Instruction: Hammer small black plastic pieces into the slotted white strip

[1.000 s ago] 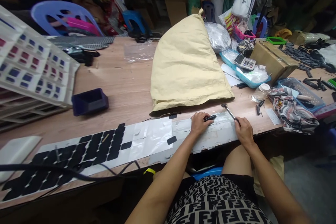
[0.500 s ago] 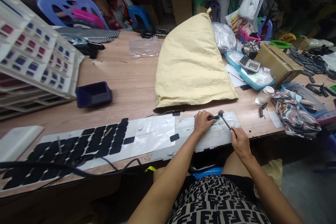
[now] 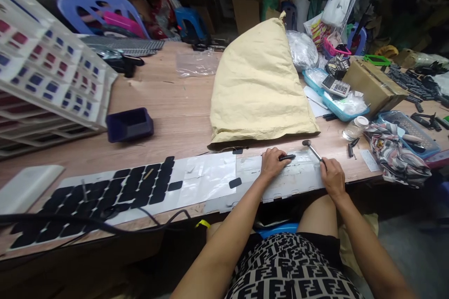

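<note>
My right hand (image 3: 333, 177) is closed round the handle of a small hammer (image 3: 315, 151); its rounded metal head is raised to the right of my left hand. My left hand (image 3: 272, 162) grips a short black piece (image 3: 287, 157), whose narrow end sticks out to the right. I cannot make out what kind of part it is. Beneath both hands lies a worn, pale board (image 3: 245, 196) at the table's front edge. Several black rounded pads (image 3: 133, 182) lie in rows on a white sheet (image 3: 203, 173) to the left.
A large cream sack (image 3: 259, 88) stands just behind my hands. A dark purple bin (image 3: 129, 125) and a white crate (image 3: 70, 65) are on the left. On the right are a clear jar (image 3: 356, 128), a blue tray (image 3: 347, 114) and bundled cloth (image 3: 396, 149). Black cables (image 3: 105, 229) cross the front left.
The hammer's head has moved up and to the right, away from the black piece, along with my right hand. My left hand keeps its grip. The whole view has shifted slightly.
</note>
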A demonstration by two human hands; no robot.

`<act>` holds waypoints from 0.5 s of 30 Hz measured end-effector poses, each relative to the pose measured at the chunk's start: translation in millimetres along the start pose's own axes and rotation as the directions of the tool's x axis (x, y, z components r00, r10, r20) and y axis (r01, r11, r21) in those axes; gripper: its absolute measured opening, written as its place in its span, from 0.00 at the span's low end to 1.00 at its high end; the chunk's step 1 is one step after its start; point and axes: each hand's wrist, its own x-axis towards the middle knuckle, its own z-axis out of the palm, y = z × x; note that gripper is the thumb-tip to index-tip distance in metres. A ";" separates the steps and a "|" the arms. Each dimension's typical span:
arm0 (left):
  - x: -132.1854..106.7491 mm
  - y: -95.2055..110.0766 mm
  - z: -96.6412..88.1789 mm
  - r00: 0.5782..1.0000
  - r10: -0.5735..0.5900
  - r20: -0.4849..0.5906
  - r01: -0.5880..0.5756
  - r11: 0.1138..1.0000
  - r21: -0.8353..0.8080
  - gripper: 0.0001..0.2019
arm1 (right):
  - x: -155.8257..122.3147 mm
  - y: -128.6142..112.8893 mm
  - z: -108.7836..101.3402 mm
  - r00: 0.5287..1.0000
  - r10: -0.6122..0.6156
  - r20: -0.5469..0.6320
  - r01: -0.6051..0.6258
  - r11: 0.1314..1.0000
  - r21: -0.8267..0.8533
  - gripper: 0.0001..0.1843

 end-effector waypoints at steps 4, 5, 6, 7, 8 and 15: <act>-37.2 0.0 -10.2 0.973 0.216 -0.076 -0.216 0.976 0.009 0.09 | 10.7 24.8 5.4 0.998 0.045 -0.034 -0.051 0.973 -0.224 0.15; -56.4 -1.1 -12.3 0.952 0.293 -0.085 -0.292 0.956 0.015 0.10 | 10.5 26.4 6.8 0.998 0.053 -0.041 -0.062 0.965 -0.254 0.14; -78.5 -2.9 -13.6 0.928 0.363 -0.079 -0.363 0.932 0.020 0.11 | 9.7 26.7 8.1 0.997 0.059 -0.044 -0.069 0.959 -0.275 0.14; -102.0 -5.6 -14.0 0.905 0.423 -0.054 -0.422 0.906 0.030 0.11 | 8.7 26.1 9.0 0.997 0.063 -0.044 -0.073 0.955 -0.288 0.14; -125.3 -9.0 -13.2 0.880 0.474 -0.025 -0.473 0.880 0.042 0.12 | 7.6 25.0 9.7 0.997 0.066 -0.043 -0.076 0.952 -0.297 0.14; -200.6 -37.9 13.2 0.982 0.111 0.150 -0.158 0.923 0.352 0.13 | 6.4 21.8 9.8 0.995 0.090 -0.041 -0.099 0.944 -0.316 0.13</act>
